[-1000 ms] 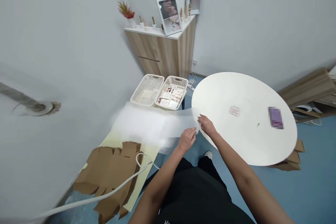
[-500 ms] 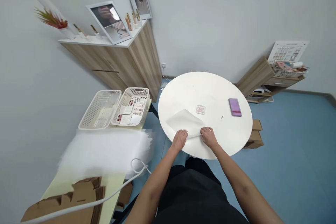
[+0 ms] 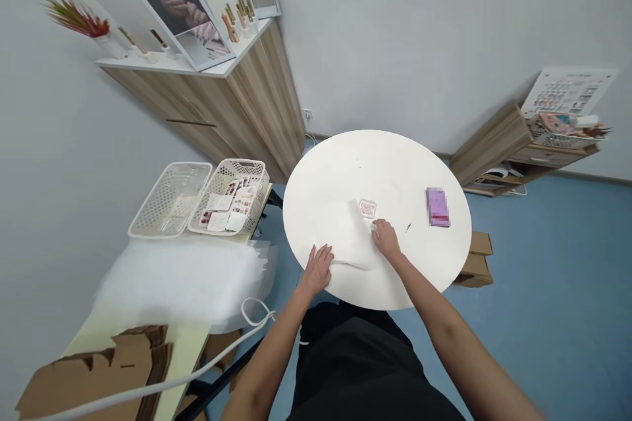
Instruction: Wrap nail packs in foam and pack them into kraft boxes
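1. In the head view, working with both bare hands at a thin white sheet [image 3: 354, 240], laid on the near part of a round table [image 3: 380, 158], probably for its broad, flat top.
2. Resting the left hand [image 3: 318, 268] at the sheet's near left side, palm down, fingers stretched out and slightly parted — likely to stop something so light from sliding or curling.
3. Resting the right hand [image 3: 386, 238] at the opposite edge, fingers bent; too small to tell whether pinching the edge or merely pressing it.
4. Lying just beyond those right fingertips, beside the sheet: a small clear box [image 3: 368, 208] with pink contents, seemingly handy there. Farther right, well apart: a purple pack [image 3: 438, 207], perhaps out of the way.
5. Standing left on a side table [image 3: 192, 342], apparently for easy reach: two white baskets [image 3: 148, 204], a sheet pile [image 3: 182, 279] and flattened cardboard [image 3: 93, 381].
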Tool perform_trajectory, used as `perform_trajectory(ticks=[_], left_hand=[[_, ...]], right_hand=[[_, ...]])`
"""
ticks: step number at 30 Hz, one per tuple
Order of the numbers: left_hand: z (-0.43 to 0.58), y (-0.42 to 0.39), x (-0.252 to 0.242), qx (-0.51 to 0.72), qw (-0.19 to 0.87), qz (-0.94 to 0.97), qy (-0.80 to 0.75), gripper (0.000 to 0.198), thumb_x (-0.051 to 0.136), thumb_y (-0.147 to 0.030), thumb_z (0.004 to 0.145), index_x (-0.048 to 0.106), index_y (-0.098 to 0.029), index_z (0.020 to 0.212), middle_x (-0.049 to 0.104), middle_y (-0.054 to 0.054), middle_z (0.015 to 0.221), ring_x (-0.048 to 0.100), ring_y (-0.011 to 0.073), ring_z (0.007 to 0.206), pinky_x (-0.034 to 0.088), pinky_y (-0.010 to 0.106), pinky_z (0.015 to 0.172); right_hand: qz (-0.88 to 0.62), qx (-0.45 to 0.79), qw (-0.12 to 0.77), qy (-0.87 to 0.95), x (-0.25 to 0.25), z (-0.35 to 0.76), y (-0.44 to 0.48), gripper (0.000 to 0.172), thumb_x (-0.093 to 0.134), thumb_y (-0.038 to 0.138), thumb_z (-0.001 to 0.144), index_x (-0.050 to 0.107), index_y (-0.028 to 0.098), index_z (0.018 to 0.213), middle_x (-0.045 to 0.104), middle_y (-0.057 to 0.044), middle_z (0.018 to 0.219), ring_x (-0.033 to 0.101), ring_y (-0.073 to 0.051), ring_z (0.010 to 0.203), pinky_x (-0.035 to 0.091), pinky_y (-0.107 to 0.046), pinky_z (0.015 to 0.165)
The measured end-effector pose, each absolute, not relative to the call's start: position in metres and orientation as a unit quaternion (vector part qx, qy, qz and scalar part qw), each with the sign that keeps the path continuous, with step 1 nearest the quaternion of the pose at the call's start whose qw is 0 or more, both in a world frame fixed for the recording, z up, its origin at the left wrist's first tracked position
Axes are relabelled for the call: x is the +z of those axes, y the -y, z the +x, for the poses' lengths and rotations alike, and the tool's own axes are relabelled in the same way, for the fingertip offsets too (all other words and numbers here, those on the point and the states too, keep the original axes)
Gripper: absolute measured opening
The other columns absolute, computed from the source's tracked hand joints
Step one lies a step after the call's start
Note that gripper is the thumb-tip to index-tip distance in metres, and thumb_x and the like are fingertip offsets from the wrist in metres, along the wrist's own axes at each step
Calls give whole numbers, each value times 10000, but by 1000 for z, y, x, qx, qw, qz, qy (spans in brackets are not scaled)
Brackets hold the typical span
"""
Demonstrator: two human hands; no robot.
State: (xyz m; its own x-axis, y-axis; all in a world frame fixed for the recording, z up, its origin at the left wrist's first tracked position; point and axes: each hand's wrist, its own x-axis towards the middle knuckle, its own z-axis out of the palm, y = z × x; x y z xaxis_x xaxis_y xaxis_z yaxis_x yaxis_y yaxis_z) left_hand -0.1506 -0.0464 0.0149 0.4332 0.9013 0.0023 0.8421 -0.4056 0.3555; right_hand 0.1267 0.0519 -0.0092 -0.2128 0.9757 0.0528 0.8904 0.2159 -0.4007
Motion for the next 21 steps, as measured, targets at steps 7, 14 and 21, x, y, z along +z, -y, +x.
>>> perform_trajectory(ticks=[7,14,21], left_hand=[[-133,80,2,70,204,789,-575,361,554,-176,779,525,-192,1139,451,159,1480,339,311,1424,156,619,1180],[-134,85,3,51,225,781,-580,212,525,-119,808,506,-204,1000,325,147,1561,245,311,1465,153,668,1153],[-138,63,-2,70,236,796,-553,204,490,-50,792,493,-205,926,339,145,1553,205,300,1478,154,658,1159]], right_hand=[[-584,166,98,788,-38,140,-133,670,575,243,784,372,132,1413,430,-182,1463,434,-323,1273,388,-438,1023],[-558,177,121,801,-57,142,-152,610,588,332,835,408,141,1385,498,-191,1384,440,-332,1268,385,-475,1044],[-592,135,250,754,-21,144,-139,625,483,385,926,285,149,1470,409,-201,1437,352,-337,1333,348,-529,1068]])
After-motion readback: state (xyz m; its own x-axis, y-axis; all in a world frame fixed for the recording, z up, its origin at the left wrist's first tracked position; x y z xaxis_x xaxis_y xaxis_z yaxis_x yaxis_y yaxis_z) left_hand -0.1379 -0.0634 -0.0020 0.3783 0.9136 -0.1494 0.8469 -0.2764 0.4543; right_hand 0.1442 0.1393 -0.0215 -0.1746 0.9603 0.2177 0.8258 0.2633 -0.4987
